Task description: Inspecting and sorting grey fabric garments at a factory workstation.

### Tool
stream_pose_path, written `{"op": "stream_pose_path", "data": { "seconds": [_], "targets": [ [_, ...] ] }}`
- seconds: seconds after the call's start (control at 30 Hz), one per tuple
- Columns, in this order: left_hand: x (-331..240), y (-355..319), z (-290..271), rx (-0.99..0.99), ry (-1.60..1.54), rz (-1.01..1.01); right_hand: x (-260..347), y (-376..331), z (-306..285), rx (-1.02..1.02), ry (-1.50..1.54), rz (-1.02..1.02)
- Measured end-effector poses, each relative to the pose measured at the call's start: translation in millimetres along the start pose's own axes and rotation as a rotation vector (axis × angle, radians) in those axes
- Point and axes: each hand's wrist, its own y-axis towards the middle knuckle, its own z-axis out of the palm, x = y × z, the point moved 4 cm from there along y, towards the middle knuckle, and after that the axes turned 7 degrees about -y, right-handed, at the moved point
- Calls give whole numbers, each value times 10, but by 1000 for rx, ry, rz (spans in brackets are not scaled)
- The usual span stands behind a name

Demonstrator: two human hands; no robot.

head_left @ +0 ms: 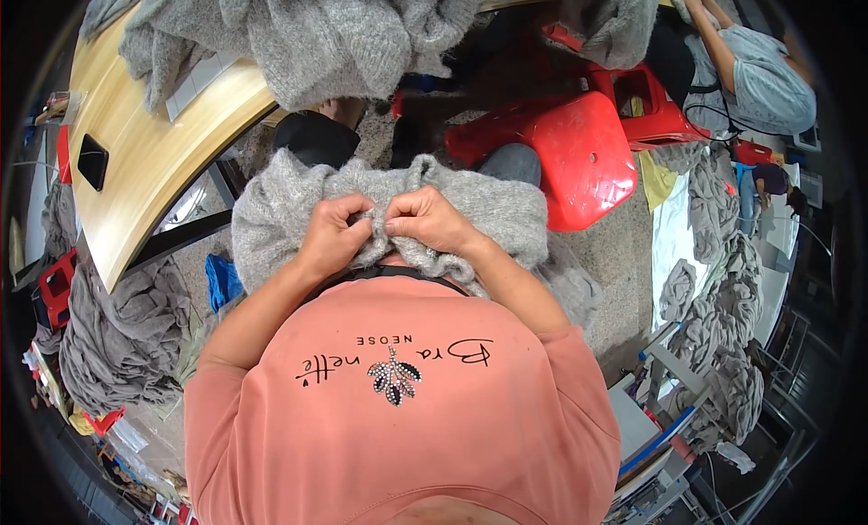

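Note:
A fuzzy grey knitted garment [488,204] lies bunched across my lap. My left hand [336,228] pinches its knit between thumb and curled fingers. Close beside it, my right hand [429,219] grips the same fabric, with the thumb pressed against the bent fingers. A short stretch of the knit shows between the two hands. Whether anything small is hidden inside either pinch I cannot make out. Folds of the garment spill past my right forearm.
A wooden table [163,163] with a black phone [92,161] curves along the left; grey knitwear [334,37] heaps over its far part. Red plastic stools [579,154] stand ahead to the right. Another person [768,82] works at far right. More grey knits [127,335] pile at left.

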Motion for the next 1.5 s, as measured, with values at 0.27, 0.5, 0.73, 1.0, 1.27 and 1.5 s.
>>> {"op": "stream_pose_path", "data": {
  "seconds": [0.27,0.5,0.73,1.0,1.27,1.5],
  "targets": [
    [47,-33,-64,80,-47,65,212,-80,66,-372,-321,-259],
    [17,95,-116,277,-209,88,244,-108,84,-268,-216,-220],
    [-133,-11,-79,103,-77,145,404,-160,112,-451,-350,-298],
    [-371,-72,-36,-124,178,541,551,-196,162,-663,-464,-413],
    [-551,-120,49,-239,309,878,531,-222,163,-549,-21,-310],
    [-631,-168,22,-275,288,857,572,-196,170,-389,29,-313]
  ]
}}
